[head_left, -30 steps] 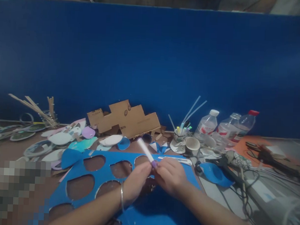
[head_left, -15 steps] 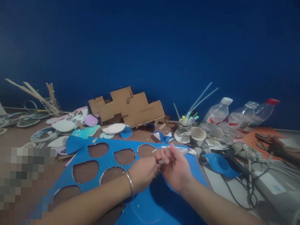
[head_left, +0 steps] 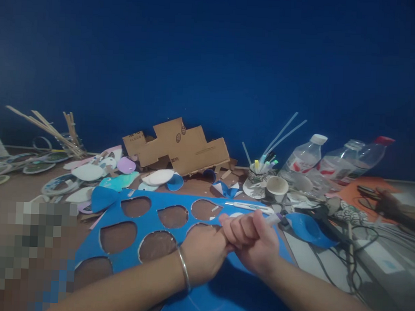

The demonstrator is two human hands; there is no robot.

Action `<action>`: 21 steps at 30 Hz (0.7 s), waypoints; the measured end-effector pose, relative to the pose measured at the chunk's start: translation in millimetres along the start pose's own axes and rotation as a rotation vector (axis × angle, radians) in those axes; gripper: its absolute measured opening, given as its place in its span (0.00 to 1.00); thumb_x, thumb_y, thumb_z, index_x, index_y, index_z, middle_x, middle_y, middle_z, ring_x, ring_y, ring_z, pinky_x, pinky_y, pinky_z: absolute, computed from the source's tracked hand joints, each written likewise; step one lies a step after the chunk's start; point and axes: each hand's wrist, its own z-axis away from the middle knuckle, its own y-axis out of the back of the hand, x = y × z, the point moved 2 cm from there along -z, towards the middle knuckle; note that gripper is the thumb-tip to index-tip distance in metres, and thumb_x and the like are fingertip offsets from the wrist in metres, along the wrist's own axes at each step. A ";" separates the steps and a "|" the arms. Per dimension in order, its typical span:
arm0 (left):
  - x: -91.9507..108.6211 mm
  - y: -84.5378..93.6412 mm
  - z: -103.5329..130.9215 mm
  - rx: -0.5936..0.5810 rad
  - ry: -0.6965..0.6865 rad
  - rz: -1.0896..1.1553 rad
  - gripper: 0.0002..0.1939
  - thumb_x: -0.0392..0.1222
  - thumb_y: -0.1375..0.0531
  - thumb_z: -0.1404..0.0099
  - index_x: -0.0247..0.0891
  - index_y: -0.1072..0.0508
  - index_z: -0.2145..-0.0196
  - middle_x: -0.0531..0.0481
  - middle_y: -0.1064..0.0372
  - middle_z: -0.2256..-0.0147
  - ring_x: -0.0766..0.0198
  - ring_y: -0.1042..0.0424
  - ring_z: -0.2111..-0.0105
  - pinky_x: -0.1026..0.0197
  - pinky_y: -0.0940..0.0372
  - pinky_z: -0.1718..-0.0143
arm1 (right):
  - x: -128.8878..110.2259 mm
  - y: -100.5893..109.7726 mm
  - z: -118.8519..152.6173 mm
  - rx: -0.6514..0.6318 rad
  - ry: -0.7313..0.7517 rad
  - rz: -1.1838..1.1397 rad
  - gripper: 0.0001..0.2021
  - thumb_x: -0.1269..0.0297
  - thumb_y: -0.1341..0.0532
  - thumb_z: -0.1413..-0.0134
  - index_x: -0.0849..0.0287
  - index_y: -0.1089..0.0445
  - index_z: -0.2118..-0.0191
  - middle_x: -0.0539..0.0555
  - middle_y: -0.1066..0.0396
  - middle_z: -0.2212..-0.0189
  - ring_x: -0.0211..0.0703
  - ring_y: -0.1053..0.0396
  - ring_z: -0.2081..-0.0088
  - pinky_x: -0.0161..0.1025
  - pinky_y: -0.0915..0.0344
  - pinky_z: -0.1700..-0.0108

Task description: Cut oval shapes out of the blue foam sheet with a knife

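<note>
Apparently for a firm purchase, my right hand (head_left: 252, 240) wraps a marker (head_left: 272, 220) above the near blue sheet (head_left: 235, 296); my left hand (head_left: 205, 251), curled, meets it, though I can't tell what that one holds.

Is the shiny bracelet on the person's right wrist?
No, the bracelet goes around the wrist of the left hand.
</note>
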 end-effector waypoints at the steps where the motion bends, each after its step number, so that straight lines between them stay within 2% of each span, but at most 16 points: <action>1: 1.3 0.9 -0.1 -0.002 -0.003 0.001 0.15 0.42 0.58 0.35 0.36 0.34 0.62 0.43 0.31 0.67 0.56 0.32 0.69 0.55 0.39 0.68 | -0.8 -0.5 -0.1 -0.016 0.005 0.013 0.29 0.49 0.50 0.48 0.61 0.63 0.89 0.43 0.61 0.93 0.32 0.58 0.87 0.41 0.50 0.71; 9: 1.5 -3.3 2.9 0.002 -0.008 0.077 0.14 0.43 0.57 0.35 0.37 0.35 0.65 0.45 0.32 0.68 0.59 0.34 0.68 0.57 0.41 0.63 | -4.2 -3.9 0.4 -0.136 0.034 0.048 0.29 0.50 0.51 0.48 0.59 0.64 0.89 0.43 0.63 0.93 0.32 0.59 0.88 0.43 0.49 0.68; 12: -10.6 -8.7 7.2 0.005 0.011 0.126 0.16 0.45 0.59 0.34 0.37 0.35 0.66 0.46 0.33 0.71 0.61 0.35 0.69 0.60 0.41 0.64 | -21.7 -1.7 -3.2 -0.167 0.066 0.075 0.29 0.50 0.51 0.48 0.59 0.65 0.88 0.42 0.65 0.92 0.30 0.63 0.88 0.43 0.48 0.69; 15: -24.0 -12.4 7.8 0.032 0.026 0.182 0.20 0.46 0.63 0.33 0.37 0.36 0.68 0.48 0.34 0.71 0.64 0.35 0.71 0.63 0.42 0.68 | -47.1 3.4 -9.4 -0.090 0.247 0.149 0.28 0.51 0.51 0.45 0.60 0.64 0.87 0.42 0.66 0.91 0.30 0.63 0.87 0.42 0.48 0.69; 17: -29.3 -13.1 6.2 0.040 0.038 0.150 0.20 0.45 0.64 0.33 0.37 0.37 0.69 0.49 0.34 0.72 0.65 0.36 0.72 0.64 0.42 0.69 | -57.5 5.4 -13.2 -0.073 0.317 0.256 0.26 0.55 0.51 0.44 0.60 0.60 0.87 0.43 0.62 0.91 0.32 0.56 0.87 0.41 0.48 0.70; 18: -30.3 -13.3 5.3 0.034 0.024 0.102 0.19 0.44 0.63 0.33 0.37 0.37 0.69 0.49 0.34 0.72 0.65 0.36 0.72 0.64 0.42 0.70 | -59.8 6.5 -14.9 -0.071 0.335 0.312 0.24 0.56 0.51 0.44 0.60 0.56 0.88 0.45 0.56 0.91 0.34 0.50 0.86 0.41 0.46 0.70; 20: -29.4 -14.5 4.8 0.004 -0.083 -0.030 0.15 0.45 0.58 0.35 0.36 0.37 0.70 0.48 0.34 0.72 0.63 0.35 0.71 0.62 0.41 0.68 | -59.7 10.5 -17.9 -0.043 0.330 0.425 0.19 0.57 0.50 0.46 0.58 0.44 0.85 0.50 0.40 0.84 0.42 0.37 0.76 0.43 0.43 0.66; 21: -28.1 -15.8 5.4 -0.009 -0.169 -0.094 0.14 0.46 0.56 0.36 0.37 0.37 0.70 0.47 0.34 0.73 0.62 0.35 0.71 0.60 0.41 0.67 | -58.2 13.9 -19.3 -0.012 0.310 0.484 0.18 0.54 0.51 0.46 0.58 0.38 0.81 0.54 0.35 0.78 0.45 0.35 0.70 0.44 0.42 0.64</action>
